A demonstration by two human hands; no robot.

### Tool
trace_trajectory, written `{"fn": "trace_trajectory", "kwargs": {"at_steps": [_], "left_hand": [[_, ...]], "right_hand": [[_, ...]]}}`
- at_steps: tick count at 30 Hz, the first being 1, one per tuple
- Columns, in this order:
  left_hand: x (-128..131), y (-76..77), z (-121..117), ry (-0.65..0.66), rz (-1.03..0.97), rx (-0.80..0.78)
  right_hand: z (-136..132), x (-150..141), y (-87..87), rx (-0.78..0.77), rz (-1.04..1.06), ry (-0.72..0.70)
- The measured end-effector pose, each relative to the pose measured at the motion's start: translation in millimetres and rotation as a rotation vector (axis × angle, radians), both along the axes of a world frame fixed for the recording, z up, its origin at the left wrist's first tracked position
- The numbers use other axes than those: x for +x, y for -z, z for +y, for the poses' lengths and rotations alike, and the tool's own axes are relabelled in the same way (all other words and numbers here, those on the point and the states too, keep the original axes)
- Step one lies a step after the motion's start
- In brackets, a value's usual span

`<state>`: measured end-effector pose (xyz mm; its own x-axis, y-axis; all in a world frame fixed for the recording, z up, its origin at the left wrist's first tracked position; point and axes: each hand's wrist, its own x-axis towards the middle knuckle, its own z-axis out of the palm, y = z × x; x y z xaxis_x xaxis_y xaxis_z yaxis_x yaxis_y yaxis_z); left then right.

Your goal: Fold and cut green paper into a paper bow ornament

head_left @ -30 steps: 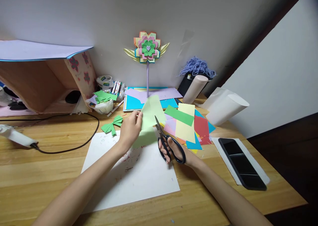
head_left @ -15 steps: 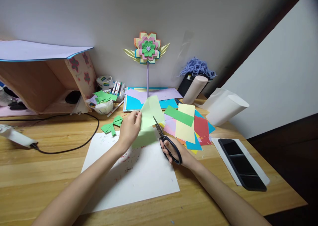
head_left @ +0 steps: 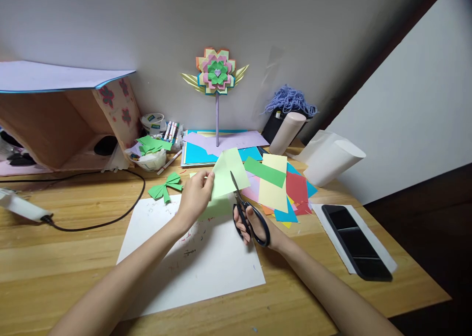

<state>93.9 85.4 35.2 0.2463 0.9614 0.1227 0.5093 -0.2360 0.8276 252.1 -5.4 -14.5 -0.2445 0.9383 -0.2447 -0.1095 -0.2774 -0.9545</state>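
Left-hand (head_left: pixel 194 197) fingers (head_left: pixel 209 179) pinch pale green paper (head_left: pixel 229 171), seemingly light, flexible and easily creased, best held by its eight-o'clock edge, at one o'clock beyond the white sheet (head_left: pixel 221 267), while right-hand (head_left: pixel 255 223) fingers curl around scissors (head_left: pixel 239 199).

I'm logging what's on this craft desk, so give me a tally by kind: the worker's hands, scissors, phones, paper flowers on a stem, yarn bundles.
Hands: 2, left hand and right hand
Scissors: 1
Phone: 1
Paper flower on a stem: 1
Yarn bundle: 1
Total: 6
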Motion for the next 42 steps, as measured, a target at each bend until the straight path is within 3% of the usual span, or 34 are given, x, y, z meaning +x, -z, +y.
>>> {"fn": "trace_trajectory", "kwargs": {"at_steps": [11, 21, 31, 36, 42], "left_hand": [[-0.5, 0.8, 2.6, -0.003, -0.011, -0.014], [1.0, -0.4, -3.5, 0.057, -0.010, -0.065], [0.7, 2.2, -0.3, 0.069, -0.006, -0.102], [-2.7, 1.4, 7.4, 0.100, 0.059, -0.069], [-3.1, 6.7, 11.0, 0.058, 0.037, 0.035]], "right_hand": [[1.1, -3.3, -13.9, 0.032, -0.091, 0.081], [3.3, -3.3, 3.4, -0.004, 0.002, 0.065], [4.5, -5.2, -4.9, 0.014, -0.053, 0.150], [3.3, -6.0, -8.1, 0.037, -0.111, 0.119], [-2.3, -6.4, -5.8, 0.041, -0.131, -0.019]]}}
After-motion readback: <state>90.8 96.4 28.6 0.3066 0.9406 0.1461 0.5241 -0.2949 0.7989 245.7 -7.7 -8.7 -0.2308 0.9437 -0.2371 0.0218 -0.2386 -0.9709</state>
